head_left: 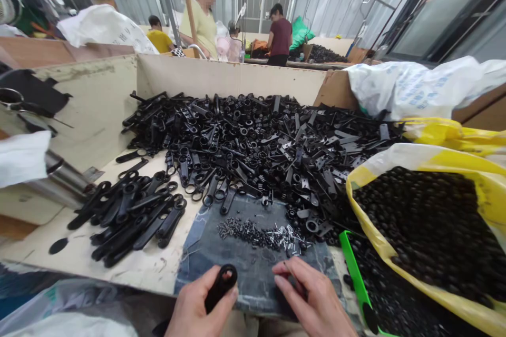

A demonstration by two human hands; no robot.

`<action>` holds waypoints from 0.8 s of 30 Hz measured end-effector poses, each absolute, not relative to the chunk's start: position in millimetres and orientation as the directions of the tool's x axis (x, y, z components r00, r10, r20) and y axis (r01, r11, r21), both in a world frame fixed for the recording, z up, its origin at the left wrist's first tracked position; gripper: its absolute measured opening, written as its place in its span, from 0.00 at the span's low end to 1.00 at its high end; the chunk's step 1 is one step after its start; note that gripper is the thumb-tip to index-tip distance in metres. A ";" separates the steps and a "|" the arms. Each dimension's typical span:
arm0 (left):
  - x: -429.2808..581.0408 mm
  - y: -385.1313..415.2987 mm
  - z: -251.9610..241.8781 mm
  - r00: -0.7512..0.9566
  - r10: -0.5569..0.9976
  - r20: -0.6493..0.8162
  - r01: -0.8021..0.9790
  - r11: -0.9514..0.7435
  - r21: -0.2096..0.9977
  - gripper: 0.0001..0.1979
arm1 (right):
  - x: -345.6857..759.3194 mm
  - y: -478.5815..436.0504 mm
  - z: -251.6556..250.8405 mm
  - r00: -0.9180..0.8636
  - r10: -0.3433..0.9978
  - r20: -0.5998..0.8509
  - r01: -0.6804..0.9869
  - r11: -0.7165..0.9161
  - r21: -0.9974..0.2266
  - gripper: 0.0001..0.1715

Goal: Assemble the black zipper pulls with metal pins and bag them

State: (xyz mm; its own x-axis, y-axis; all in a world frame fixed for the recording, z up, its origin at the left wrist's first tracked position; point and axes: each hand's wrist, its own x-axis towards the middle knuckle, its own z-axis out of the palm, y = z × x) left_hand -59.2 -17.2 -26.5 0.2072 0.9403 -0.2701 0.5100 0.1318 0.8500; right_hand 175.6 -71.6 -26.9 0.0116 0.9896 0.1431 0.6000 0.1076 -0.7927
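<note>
The left hand (201, 308) is clamping a black plastic lever (221, 285), while the right hand (314, 297) is hovering just beside it, apart, its fingers pinched together – whether they are holding anything is too small to tell. Just ahead, a dark denim mat (245, 279) is carrying a scatter of tiny black and silver pins (264, 237). Behind it, a heap of black plastic parts (237, 142) is covering the counter (130, 274), with more levers (130, 216) lying bunched at the left. To the right, a yellow-and-white sack (395, 242) of round black pieces is sagging open beside a green tray (356, 279) – and further off, a co-worker (280, 37) is standing at another heap.
</note>
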 end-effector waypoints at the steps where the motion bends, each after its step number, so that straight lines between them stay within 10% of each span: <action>1: -52.1 -12.0 -24.7 0.218 0.953 -0.210 0.564 0.053 0.824 0.12 | 175.0 -65.0 -23.0 0.013 0.985 0.174 0.620 0.129 -0.774 0.10; 14: -9.4 5.5 -24.8 0.438 0.899 -0.023 0.814 -0.386 0.433 0.12 | 170.7 -27.9 -39.6 0.007 0.950 0.311 0.813 0.176 -0.555 0.19; 24: -33.8 1.9 -39.3 0.241 0.970 0.027 0.608 -0.172 0.775 0.12 | 163.1 -20.2 -31.5 -0.003 0.969 0.245 0.750 0.165 -0.640 0.16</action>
State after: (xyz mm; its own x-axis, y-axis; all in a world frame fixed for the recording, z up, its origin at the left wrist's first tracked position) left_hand -33.8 1.9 -39.3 0.2405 0.9703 0.0271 0.6076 -0.1723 0.7753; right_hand 163.1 -20.2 -31.5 -0.0034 0.9694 0.2453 0.7502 0.1647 -0.6404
